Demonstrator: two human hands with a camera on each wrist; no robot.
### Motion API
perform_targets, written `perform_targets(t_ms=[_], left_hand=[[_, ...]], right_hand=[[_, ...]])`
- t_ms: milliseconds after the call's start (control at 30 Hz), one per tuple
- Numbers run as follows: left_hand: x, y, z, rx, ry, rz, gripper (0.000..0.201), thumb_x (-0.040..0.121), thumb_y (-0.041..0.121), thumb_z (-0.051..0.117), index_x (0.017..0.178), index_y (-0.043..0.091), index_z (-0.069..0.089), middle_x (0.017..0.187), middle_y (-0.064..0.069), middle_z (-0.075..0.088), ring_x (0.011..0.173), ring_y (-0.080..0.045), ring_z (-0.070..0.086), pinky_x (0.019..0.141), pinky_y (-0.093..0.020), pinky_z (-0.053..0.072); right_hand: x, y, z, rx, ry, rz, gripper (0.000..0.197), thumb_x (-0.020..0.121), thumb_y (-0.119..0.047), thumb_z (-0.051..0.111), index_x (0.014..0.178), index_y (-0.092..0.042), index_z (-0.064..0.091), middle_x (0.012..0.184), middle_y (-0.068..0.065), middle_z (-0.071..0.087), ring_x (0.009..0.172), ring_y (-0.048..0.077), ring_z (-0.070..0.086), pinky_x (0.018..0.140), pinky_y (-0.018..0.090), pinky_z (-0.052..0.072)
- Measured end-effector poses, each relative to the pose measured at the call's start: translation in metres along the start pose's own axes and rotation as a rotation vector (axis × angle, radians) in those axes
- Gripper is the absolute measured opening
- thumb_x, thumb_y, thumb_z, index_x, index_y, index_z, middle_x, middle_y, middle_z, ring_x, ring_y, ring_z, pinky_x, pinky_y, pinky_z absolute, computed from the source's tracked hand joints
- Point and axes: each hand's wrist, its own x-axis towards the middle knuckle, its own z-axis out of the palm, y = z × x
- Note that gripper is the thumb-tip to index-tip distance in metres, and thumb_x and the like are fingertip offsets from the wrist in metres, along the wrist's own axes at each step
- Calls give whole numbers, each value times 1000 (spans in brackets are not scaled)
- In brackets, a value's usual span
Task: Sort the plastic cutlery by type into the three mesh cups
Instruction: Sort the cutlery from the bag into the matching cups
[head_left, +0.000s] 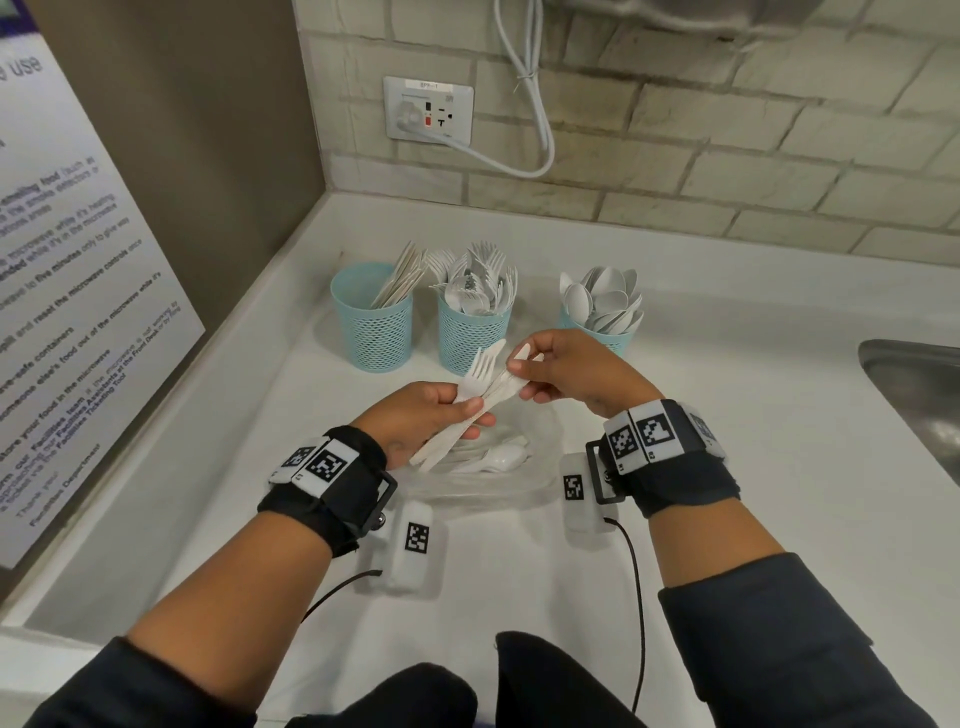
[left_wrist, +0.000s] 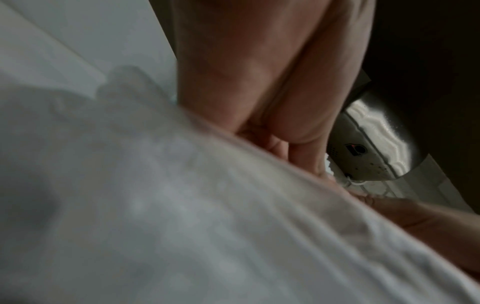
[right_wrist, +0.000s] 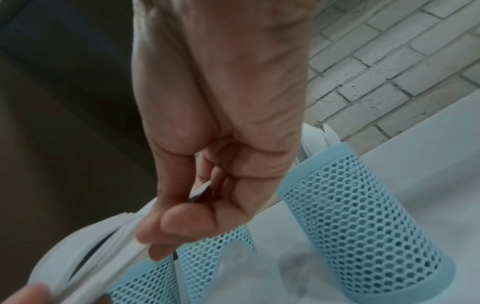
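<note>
White counter (head_left: 727, 467); left hand (head_left: 415, 421) grips white cutlery bundle (head_left: 478, 395), right hand (head_left: 566, 371) fingers pinch one piece

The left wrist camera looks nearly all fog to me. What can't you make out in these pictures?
- Left wrist view: a blurred white mass hides what the left hand holds.
- Head view: the hands cover the bundle of cutlery; its count is unclear.
- Head view: the clear tray contents are too faint to tell.
</note>
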Motion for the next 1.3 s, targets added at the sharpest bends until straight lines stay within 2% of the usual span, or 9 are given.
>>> perform_targets(t_ms=[100, 267, 500, 600, 733, 833, 1000, 1133, 1300], left_hand=[[-1, 1, -1, -38, 0, -13, 23, 93, 15, 52, 114, 10, 60, 92, -1, 68, 66, -1, 65, 55, -10, 48], [2, -3, 0, -98, 8, 0, 18, 91, 7, 54, 107, 8, 62, 81, 1, 73, 65, -3, 68, 63, -13, 54], [1, -1, 2, -106, -11, -8, 25, 97, 26, 44, 106, 13, 62, 88, 0, 73, 72, -7, 69, 65, -16, 55], [0, 0, 3, -93, -29, -22, 31, 100, 28, 35, 110, 13, 59, 90, 0, 73, 73, -9, 69, 66, -20, 55], [-3, 2, 5, -150, -56, -32, 31, 101, 24, 32, 113, 10, 57, 89, -4, 72, 69, -11, 70, 63, -22, 56], [-4, 2, 7, -117, -59, -43, 33, 101, 26, 33, 117, 9, 57, 96, -7, 70, 69, -10, 70, 60, -21, 55], [0, 0, 9, -6, -24, -22, 32, 100, 33, 35, 108, 18, 62, 90, 0, 70, 69, -6, 68, 65, -22, 52], [1, 0, 10, 23, 11, 0, 29, 100, 32, 36, 98, 20, 63, 84, 0, 69, 70, -7, 66, 68, -24, 50], [0, -2, 5, -14, -3, -28, 30, 100, 29, 38, 106, 15, 63, 81, 0, 62, 70, -10, 60, 59, -19, 50]], right_hand=[[0, -1, 0, 35, 18, -3, 11, 88, -11, 62, 98, -6, 65, 70, 2, 63, 53, 6, 60, 55, 15, 51], [1, -2, 2, 109, 17, -12, 22, 84, -9, 67, 105, -6, 66, 72, 1, 63, 55, 4, 57, 57, 15, 50], [5, -1, 4, 89, 78, 19, 10, 85, -17, 66, 92, -12, 63, 75, -3, 62, 68, 7, 57, 62, 19, 48], [5, -2, 7, 139, 47, 46, 11, 87, -12, 63, 98, -8, 61, 78, 1, 65, 64, 7, 62, 58, 18, 52], [4, -3, 8, 158, 31, 23, 9, 84, -5, 66, 85, -13, 60, 79, 2, 67, 65, 9, 64, 56, 16, 54], [5, -3, 11, 194, 20, 18, 14, 81, -2, 68, 85, -13, 60, 79, 2, 69, 62, 8, 66, 54, 16, 53], [6, -4, 19, 228, 3, 14, 18, 80, -6, 70, 90, -11, 56, 73, 0, 71, 55, 8, 66, 48, 15, 49], [8, -6, 25, 237, 14, -3, 23, 86, -5, 64, 107, -7, 55, 84, 8, 67, 55, 5, 66, 46, 13, 47], [18, -11, 12, 255, 200, 10, 9, 88, -8, 61, 92, -15, 56, 111, 18, 65, 84, 18, 62, 54, 16, 51]])
